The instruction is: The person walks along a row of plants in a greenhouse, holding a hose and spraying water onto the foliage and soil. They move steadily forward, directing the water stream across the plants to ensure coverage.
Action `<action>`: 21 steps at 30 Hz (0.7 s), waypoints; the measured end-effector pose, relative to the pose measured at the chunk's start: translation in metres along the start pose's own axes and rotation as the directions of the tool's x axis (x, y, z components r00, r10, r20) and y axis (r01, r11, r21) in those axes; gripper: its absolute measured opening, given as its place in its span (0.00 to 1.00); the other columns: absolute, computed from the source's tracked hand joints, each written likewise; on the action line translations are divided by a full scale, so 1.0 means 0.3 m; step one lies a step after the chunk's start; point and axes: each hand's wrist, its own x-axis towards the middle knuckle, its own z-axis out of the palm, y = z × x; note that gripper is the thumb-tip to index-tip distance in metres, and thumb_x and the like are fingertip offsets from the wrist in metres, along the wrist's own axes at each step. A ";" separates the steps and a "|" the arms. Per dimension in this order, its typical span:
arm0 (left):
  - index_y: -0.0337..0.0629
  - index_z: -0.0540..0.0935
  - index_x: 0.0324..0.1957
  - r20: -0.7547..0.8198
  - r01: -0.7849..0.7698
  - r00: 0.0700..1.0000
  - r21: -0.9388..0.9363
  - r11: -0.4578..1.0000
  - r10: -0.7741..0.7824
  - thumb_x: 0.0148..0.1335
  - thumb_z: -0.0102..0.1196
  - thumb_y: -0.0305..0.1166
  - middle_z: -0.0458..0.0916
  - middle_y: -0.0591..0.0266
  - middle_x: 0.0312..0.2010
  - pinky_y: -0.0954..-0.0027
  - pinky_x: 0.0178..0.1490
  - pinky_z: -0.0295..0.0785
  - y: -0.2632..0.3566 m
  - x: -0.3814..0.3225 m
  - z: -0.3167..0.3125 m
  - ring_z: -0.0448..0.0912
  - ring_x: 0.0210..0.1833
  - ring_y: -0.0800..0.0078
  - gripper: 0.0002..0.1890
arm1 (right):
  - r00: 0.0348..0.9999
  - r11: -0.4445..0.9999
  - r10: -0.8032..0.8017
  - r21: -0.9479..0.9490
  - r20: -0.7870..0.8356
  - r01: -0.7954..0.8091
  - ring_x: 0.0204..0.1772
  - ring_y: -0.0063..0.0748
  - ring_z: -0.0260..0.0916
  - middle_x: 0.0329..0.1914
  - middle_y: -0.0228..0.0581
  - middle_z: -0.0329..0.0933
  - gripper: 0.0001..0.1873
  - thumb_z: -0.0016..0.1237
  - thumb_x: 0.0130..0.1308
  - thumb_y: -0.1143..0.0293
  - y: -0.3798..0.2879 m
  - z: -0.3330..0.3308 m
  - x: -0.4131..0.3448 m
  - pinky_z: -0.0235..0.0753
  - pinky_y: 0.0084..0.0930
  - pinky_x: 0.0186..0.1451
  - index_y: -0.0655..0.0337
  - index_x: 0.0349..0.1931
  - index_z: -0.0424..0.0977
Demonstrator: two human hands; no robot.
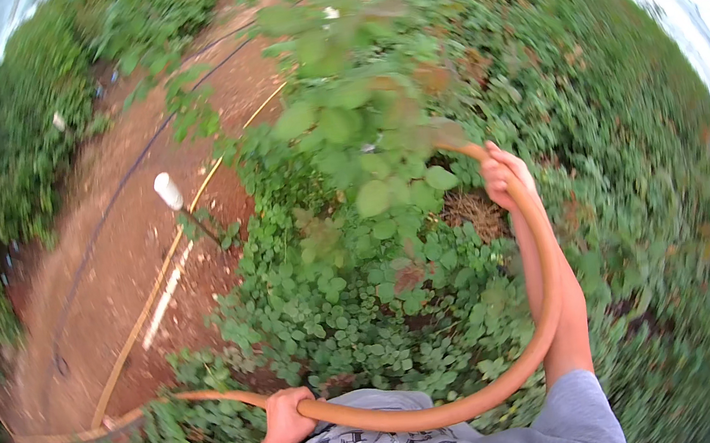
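An orange-tan flexible hose (444,414) curves in a wide loop across the front of my grey shirt. My left hand (287,416) grips it near my waist, at the lower left. My right hand (506,176) is closed around the hose farther forward, with that arm stretched out. Just beyond my right hand the hose's front end passes behind leaves, so its tip is hidden. From my left hand the hose runs left over low plants to the soil. Leafy rose-like stems (359,122) rise in front of me, close to the camera.
A white cylinder on a thin stake (167,191) stands beside the plant bed. Along the reddish soil path (115,261) lie a thin dark hose (112,199), a yellowish hose (150,301) and a white strip (168,295). Dense foliage (643,173) fills the right side.
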 end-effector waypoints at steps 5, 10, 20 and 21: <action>0.43 0.75 0.18 -0.028 0.012 1.000 -0.097 0.995 -0.015 0.46 0.66 0.36 0.76 0.57 0.17 0.57 0.31 0.69 -0.022 0.018 0.003 0.76 0.24 0.54 0.13 | 0.974 0.974 0.157 -0.136 -0.164 -0.180 0.14 0.21 0.59 0.19 0.28 0.62 0.10 0.37 0.71 0.63 -0.037 0.044 0.079 0.59 0.20 0.13 0.54 0.44 0.70; 0.46 0.75 0.19 0.044 0.025 0.999 -0.129 0.991 -0.019 0.38 0.61 0.32 0.76 0.63 0.19 0.59 0.34 0.67 -0.049 0.053 -0.005 0.77 0.28 0.58 0.07 | 0.963 0.957 0.256 -0.114 -0.084 -0.265 0.20 0.23 0.64 0.29 0.34 0.63 0.17 0.33 0.72 0.61 -0.037 0.035 0.084 0.66 0.26 0.19 0.58 0.55 0.64; 0.45 0.77 0.21 0.118 0.058 0.992 -0.176 0.983 -0.038 0.37 0.57 0.29 0.79 0.61 0.21 0.56 0.34 0.69 -0.083 0.131 -0.028 0.79 0.28 0.56 0.05 | 0.910 0.910 0.377 -0.113 -0.170 -0.398 0.16 0.18 0.63 0.28 0.33 0.65 0.14 0.32 0.73 0.62 -0.037 0.072 0.165 0.66 0.22 0.16 0.52 0.56 0.60; 0.45 0.77 0.21 0.127 0.063 0.991 -0.180 0.982 -0.040 0.37 0.57 0.29 0.79 0.61 0.21 0.56 0.34 0.69 -0.081 0.137 -0.032 0.79 0.28 0.56 0.05 | 0.920 0.919 0.351 -0.123 -0.176 -0.375 0.17 0.19 0.64 0.29 0.34 0.65 0.14 0.32 0.74 0.62 -0.048 0.072 0.158 0.67 0.23 0.17 0.52 0.56 0.60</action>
